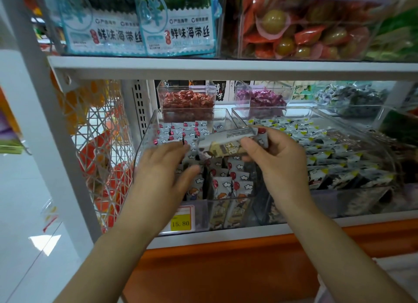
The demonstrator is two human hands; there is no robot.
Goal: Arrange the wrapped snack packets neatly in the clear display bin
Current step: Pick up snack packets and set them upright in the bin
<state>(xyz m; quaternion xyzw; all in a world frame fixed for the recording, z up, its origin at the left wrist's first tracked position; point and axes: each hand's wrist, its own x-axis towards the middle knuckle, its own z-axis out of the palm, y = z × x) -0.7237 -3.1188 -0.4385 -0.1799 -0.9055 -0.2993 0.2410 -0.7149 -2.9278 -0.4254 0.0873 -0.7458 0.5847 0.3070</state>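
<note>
A clear display bin [149, 131] on the lower shelf holds rows of small white snack packets [226, 185] printed with red balloons and clouds, most standing upright. My right hand [278, 164] grips a few of these packets [228, 144] above the middle of the bin, thumb in front and fingers behind. My left hand [165, 167] reaches into the bin's left side with fingers straight, resting against the upright packets there. Packets under both hands are hidden.
A second clear bin [352, 122] of grey packets with yellow corners sits just right. Behind are smaller bins of red candies [186, 101] and purple candies [264, 98]. The upper shelf edge [226, 67] hangs close above. A yellow price tag [181, 222] reads 15.80. A white wire rack [101, 144] stands left.
</note>
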